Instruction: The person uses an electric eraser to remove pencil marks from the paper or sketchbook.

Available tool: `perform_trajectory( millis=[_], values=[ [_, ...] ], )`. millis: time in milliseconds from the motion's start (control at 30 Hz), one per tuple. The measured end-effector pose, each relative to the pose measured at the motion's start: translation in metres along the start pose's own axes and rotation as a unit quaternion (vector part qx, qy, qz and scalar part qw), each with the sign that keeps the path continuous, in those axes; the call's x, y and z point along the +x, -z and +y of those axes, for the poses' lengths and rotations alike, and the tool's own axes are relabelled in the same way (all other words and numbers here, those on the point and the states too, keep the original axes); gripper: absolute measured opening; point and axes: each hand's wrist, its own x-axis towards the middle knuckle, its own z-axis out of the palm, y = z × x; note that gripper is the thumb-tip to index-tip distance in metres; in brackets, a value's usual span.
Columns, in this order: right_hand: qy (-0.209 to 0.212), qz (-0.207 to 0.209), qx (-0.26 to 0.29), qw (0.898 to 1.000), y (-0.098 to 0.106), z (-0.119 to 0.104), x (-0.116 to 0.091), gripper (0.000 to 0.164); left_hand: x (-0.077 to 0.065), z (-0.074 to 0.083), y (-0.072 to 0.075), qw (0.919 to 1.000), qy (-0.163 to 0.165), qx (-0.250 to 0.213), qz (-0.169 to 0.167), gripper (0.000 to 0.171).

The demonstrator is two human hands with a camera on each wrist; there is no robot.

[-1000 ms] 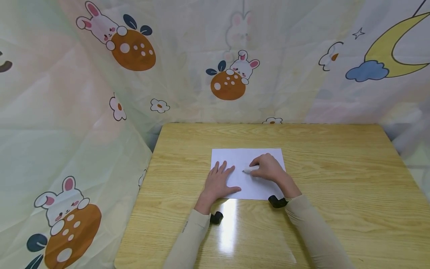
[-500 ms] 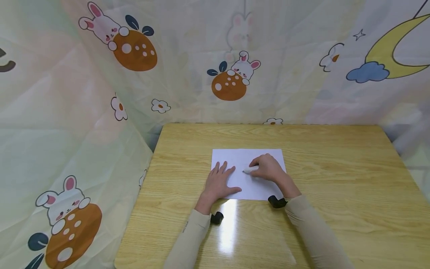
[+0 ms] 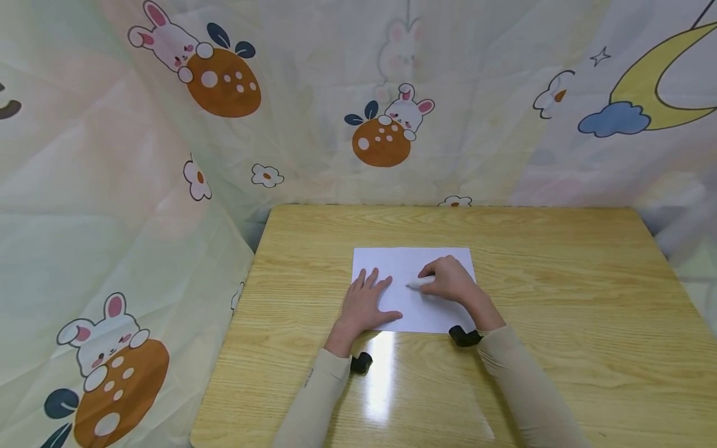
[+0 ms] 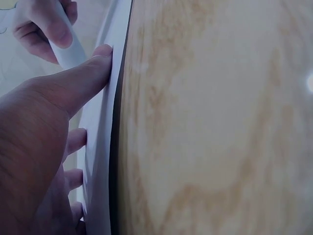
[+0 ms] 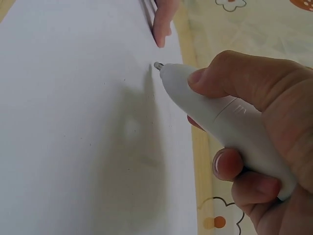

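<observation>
A white sheet of paper (image 3: 411,318) lies on the wooden table. My left hand (image 3: 365,305) rests on its left part with fingers spread and straight, the thumb pointing right along the near edge. Over the right half, my right hand (image 3: 450,280) grips a thick white pen-shaped tool (image 3: 419,282). In the right wrist view this tool (image 5: 230,115) has a smooth fat body and a small metal tip. Thumb and fingers are curled round it, and the tip points left toward my left hand. Whether the tip touches the paper, I cannot tell. Faint dark specks dot the sheet.
The wooden table (image 3: 560,280) extends well beyond the paper on both sides. Behind it and at the left hangs a cloth (image 3: 313,74) printed with rabbits and flowers. A black wrist camera (image 3: 361,363) sits at the left wrist, another black camera (image 3: 465,336) at the right.
My right hand and the white pen-shaped tool have shifted very slightly to the right. My left hand and the paper stay in place.
</observation>
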Motion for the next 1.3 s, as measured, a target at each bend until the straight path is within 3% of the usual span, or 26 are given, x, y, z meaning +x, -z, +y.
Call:
perform_trajectory(
  millis=[267, 933, 1100, 1300],
  values=[
    [0.013, 0.018, 0.000, 1.000, -0.0015, 0.0012, -0.0018, 0.022, -0.0003, 0.0001, -0.0007, 1.0000, 0.001, 0.000, 0.004, 0.091],
    [0.010, 0.010, 0.003, 1.000, -0.0023, -0.0020, -0.0017, 0.019, -0.0003, -0.0014, 0.0027, 1.0000, 0.001, 0.000, 0.004, 0.091],
    [0.027, 0.012, 0.006, 1.000, -0.0026, -0.0027, -0.0012, 0.020, -0.0013, 0.0001, 0.0030, 1.0000, -0.002, -0.005, 0.004, 0.090],
    [0.011, 0.014, 0.001, 1.000, -0.0015, 0.0014, -0.0043, 0.020, -0.0013, 0.0005, 0.0004, 0.9999, -0.002, -0.007, 0.011, 0.090]
  ],
)
